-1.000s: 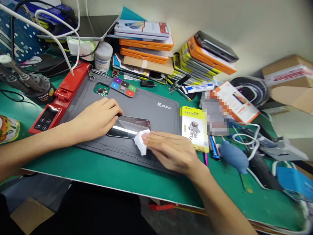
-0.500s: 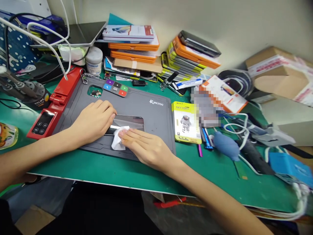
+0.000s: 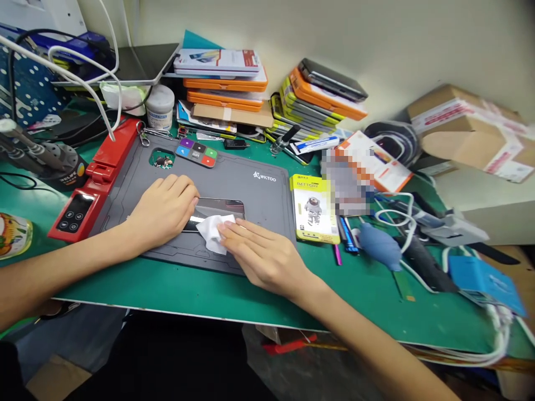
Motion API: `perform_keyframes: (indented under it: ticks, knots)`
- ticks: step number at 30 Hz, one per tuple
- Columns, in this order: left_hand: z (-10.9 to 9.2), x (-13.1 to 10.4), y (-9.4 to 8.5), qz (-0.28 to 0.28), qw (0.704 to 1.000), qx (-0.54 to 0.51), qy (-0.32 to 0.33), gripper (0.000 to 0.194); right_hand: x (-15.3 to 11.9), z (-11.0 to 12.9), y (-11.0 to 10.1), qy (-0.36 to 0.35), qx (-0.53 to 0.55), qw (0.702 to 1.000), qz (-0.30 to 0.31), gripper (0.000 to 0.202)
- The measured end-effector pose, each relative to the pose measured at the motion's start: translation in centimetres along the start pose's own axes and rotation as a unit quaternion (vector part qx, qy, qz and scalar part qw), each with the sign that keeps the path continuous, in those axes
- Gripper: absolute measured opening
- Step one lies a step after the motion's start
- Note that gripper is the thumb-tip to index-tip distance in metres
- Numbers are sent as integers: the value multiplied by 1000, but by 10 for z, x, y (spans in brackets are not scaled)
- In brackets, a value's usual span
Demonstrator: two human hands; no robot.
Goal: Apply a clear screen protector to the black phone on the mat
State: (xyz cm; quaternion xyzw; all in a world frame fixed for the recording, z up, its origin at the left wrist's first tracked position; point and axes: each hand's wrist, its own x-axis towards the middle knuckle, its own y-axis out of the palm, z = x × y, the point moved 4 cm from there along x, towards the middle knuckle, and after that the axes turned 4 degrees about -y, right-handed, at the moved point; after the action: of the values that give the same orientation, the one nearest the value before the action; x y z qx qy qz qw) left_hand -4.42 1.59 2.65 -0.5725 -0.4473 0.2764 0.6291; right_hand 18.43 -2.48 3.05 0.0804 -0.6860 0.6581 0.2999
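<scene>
A dark, glossy phone (image 3: 221,207) lies flat on the grey work mat (image 3: 267,195). My left hand (image 3: 167,209) is closed over its left end, holding it against the mat; the fingertips are partly hidden. Pinched under the fingers of my right hand (image 3: 267,256) is a crumpled white wipe (image 3: 212,235), pressed on the phone's near side. Hand and wipe cover part of the phone's surface. Behind the phone, a block of coloured squares (image 3: 196,152) sits on the mat, near a cutout holding small metal bits (image 3: 163,160).
A red device with touch buttons (image 3: 75,214) stands left of the mat. To the right lie a yellow battery box (image 3: 315,209), a blue air blower (image 3: 380,245) and tangled cables. Stacked orange cases (image 3: 225,83) and a white jar (image 3: 160,107) line the back.
My right hand has slid the wipe a short way rightward along the phone. My left hand stays on the phone's left end. The camera view has shifted slightly.
</scene>
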Motion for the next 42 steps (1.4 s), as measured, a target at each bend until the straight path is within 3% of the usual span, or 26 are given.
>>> perform_keyframes:
  ticks: [4, 7, 11, 17, 23, 29, 33, 38, 42]
  knots:
    - [-1, -1, -1, -2, 1000, 16, 9, 41, 25, 7, 14, -7, -12, 999, 30, 41]
    - [0, -1, -1, -12, 999, 25, 16, 39, 29, 12, 19, -5, -24, 999, 44, 42]
    - [1, -2, 2, -41, 999, 17, 14, 28, 9, 12, 9, 7, -54, 997, 54, 47]
    - [-2, -5, 2, -47, 999, 21, 16, 27, -16, -1, -11, 39, -90, 994, 40, 45]
    - [3, -5, 5, -66, 998, -6, 17, 28, 19, 12, 11, 36, -113, 992, 37, 38]
    - [6, -5, -4, -120, 992, -43, 24, 27, 50, 19, 39, 46, -69, 993, 83, 70]
    - [0, -7, -12, -167, 983, -66, 37, 27, 26, 13, 29, 70, -64, 992, 84, 74]
    - [1, -6, -11, -155, 983, -98, 9, 27, -19, 2, 5, 111, -88, 986, 85, 73]
    - [6, -7, -12, -140, 977, -157, -33, 28, -21, -5, 3, 117, -95, 986, 76, 67]
